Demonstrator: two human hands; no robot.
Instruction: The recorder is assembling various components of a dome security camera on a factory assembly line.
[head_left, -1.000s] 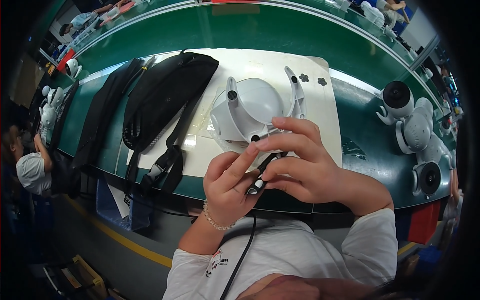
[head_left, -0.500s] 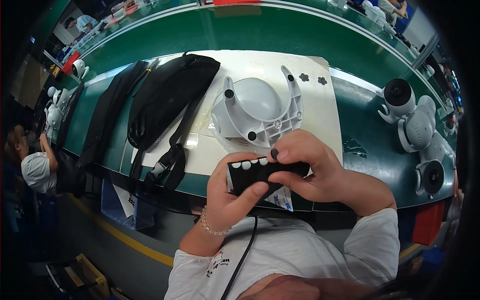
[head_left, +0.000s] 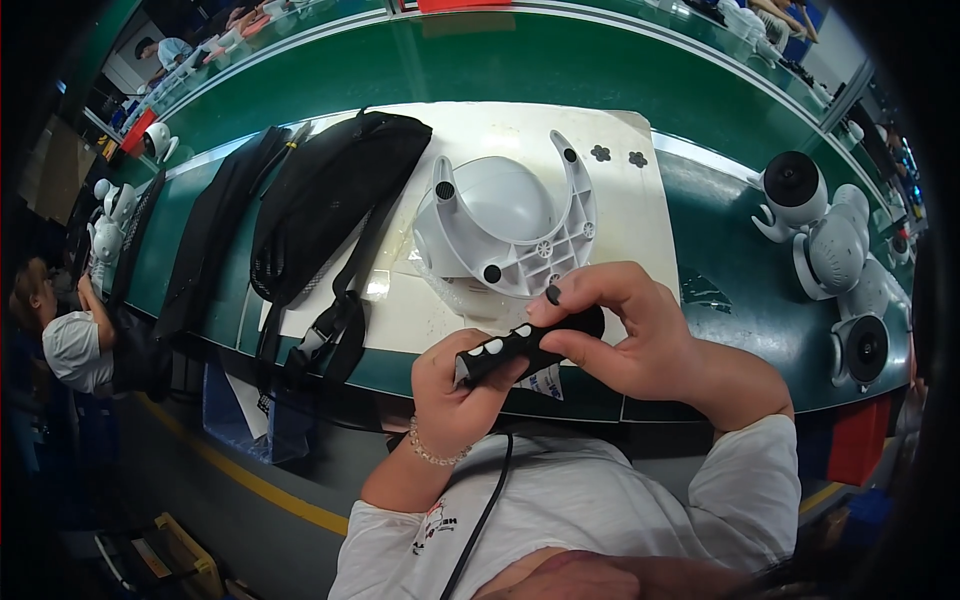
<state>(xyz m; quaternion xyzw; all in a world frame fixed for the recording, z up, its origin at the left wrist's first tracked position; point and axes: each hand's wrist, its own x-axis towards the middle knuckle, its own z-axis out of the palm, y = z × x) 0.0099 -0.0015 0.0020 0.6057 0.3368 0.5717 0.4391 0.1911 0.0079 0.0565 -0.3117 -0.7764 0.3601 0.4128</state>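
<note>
Green bench (head_left: 708, 215): left hand (head_left: 448, 395), right hand (head_left: 640, 340) pinch black sheet (head_left: 510, 346), likely steadying it; black dot (head_left: 553, 295) on your right fingertip.

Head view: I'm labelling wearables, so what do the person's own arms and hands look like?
The left hand and right hand are ungloved. A bracelet of translucent beads is on the left wrist; the right wrist is bare. Both sleeves are short and white.

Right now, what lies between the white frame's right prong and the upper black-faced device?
Two dark flower-shaped pieces on the white mat, then green tabletop, in the head view.
</note>
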